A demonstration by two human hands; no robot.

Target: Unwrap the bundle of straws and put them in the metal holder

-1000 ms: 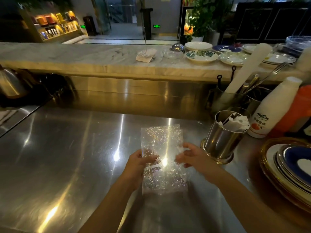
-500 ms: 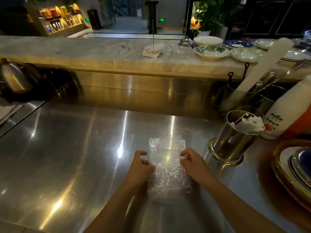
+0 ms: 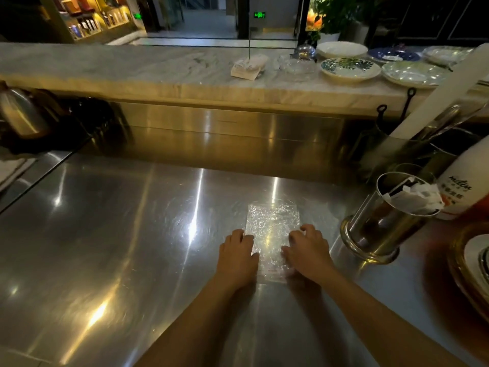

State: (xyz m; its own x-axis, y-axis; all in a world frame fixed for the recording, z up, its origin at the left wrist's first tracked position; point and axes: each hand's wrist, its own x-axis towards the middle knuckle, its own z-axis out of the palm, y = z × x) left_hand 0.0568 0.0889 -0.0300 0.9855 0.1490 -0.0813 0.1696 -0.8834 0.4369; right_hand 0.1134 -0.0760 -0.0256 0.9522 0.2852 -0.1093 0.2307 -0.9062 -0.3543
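A crinkled clear plastic wrapper (image 3: 271, 234) lies flat on the steel counter (image 3: 132, 247). My left hand (image 3: 236, 256) rests palm down on its left edge. My right hand (image 3: 307, 251) presses on its right edge the same way. No straws show inside the wrapper. To the right stands the round metal holder (image 3: 381, 223), tilted in the view, with white paper-wrapped straws (image 3: 412, 198) sticking out of its top.
A white bottle (image 3: 465, 178) stands behind the holder. Stacked gold-rimmed plates (image 3: 473, 263) sit at the right edge. A utensil bin with a white roll (image 3: 434, 102) is at the back right. Plates (image 3: 349, 68) line the marble ledge. A kettle (image 3: 21, 112) is far left.
The wrapper was held up in both hands a second ago; it now lies flat on the counter with both hands pressing its sides.
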